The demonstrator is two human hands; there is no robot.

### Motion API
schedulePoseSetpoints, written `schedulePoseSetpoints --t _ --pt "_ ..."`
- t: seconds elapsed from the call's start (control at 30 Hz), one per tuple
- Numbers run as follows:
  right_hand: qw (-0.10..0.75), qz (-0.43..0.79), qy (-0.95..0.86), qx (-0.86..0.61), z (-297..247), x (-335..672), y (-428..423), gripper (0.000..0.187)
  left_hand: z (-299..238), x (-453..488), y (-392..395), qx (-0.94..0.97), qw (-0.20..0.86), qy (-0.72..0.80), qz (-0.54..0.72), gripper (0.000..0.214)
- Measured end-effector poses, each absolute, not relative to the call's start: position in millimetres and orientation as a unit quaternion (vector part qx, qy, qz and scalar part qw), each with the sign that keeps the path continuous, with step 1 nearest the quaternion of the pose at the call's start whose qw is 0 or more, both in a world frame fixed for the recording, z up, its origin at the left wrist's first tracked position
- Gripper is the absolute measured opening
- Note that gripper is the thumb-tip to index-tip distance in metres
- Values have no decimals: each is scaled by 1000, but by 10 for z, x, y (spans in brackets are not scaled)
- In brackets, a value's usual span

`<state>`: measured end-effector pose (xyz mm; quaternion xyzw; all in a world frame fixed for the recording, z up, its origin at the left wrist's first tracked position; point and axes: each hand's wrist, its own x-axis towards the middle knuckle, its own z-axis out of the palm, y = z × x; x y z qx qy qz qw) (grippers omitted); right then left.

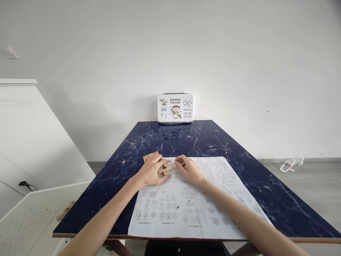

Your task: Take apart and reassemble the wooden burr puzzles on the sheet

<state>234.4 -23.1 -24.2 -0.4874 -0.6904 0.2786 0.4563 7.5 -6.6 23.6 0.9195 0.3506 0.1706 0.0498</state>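
My left hand (153, 172) is closed around a light wooden interlocking-block puzzle (165, 168), its thumb and fingers on either side of the notched pieces. Just beyond that hand, more wooden pieces (150, 155) with dark marks lie on the table, partly covered by my fingers. My right hand (189, 171) is a short way to the right of the puzzle, its fingers curled in toward the thumb. Whatever may be between those fingertips is too small to make out. Under both hands spreads a white instruction sheet (197, 224) printed with rows of small diagrams.
The dark blue marbled table (128, 153) reaches to the wall, where a white cartoon-printed case (176, 108) stands. Lower left, a white perforated surface (29, 213) holds a wooden object (64, 212). Clear plastic bottles (290, 164) lie on the floor at right.
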Motion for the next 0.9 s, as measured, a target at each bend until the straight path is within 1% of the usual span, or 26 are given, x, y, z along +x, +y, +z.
schedulePoseSetpoints --t 0.27,0.4,0.6,0.7,0.9 --pt "450 261 -706 -481 -250 2337 -240 13 256 72 -68 912 -11 357 203 27" --pt "444 251 -717 -476 -250 2337 -242 12 241 68 -71 905 -19 375 201 26" --pt "436 230 -740 -458 -265 2338 -253 13 214 75 -52 919 2 330 218 30" --pt "428 220 -752 -450 -270 2342 -256 13 211 90 -50 922 15 313 226 25" --pt "425 214 -758 -446 -279 2340 -255 12 205 106 -58 916 32 327 231 20"
